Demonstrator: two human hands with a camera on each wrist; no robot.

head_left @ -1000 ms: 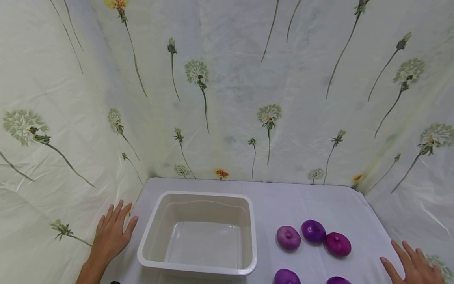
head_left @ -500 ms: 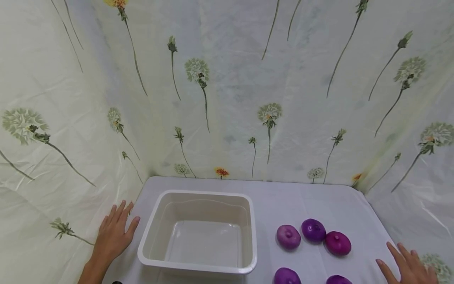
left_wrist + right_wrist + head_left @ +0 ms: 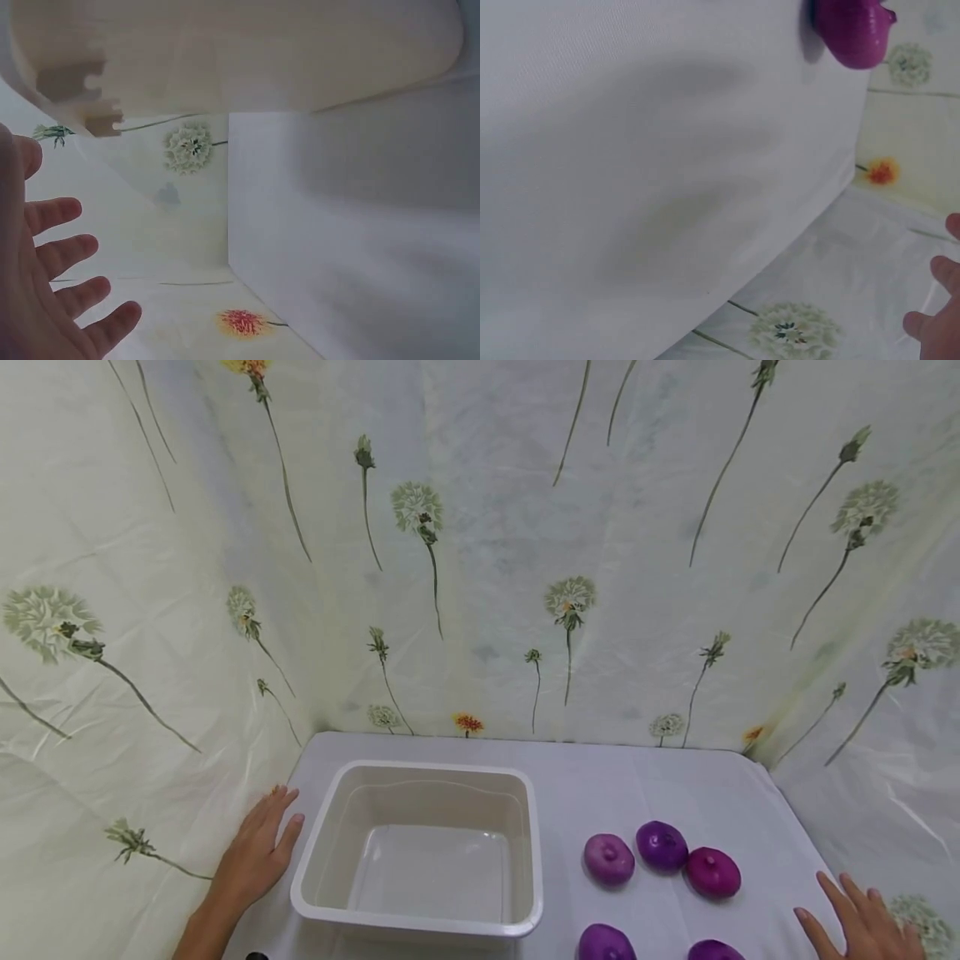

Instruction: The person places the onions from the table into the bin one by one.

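Note:
My left hand (image 3: 257, 852) hovers beside the left wall of a white plastic basin (image 3: 416, 923), fingers extended and holding nothing. In the left wrist view its spread fingers stand apart from the basin's side (image 3: 247, 60). At the lower right, my right hand (image 3: 862, 918) is over the table's right edge with spread fingers and nothing in it. Several purple onions lie to the right of the basin: a paler one (image 3: 609, 860), a dark one (image 3: 662, 847), a reddish one (image 3: 713, 872), and others (image 3: 606, 943) cut off by the frame's bottom. One onion (image 3: 851, 30) shows in the right wrist view.
A white cloth covers the table (image 3: 600, 777). Floral-printed sheeting (image 3: 480, 568) rises behind the table and along both sides. A small dark object (image 3: 257, 956) shows at the bottom edge below the left hand.
My left hand has shifted slightly right, toward the basin, and turned a little. The right hand has drifted slightly left. Basin and onions stay put.

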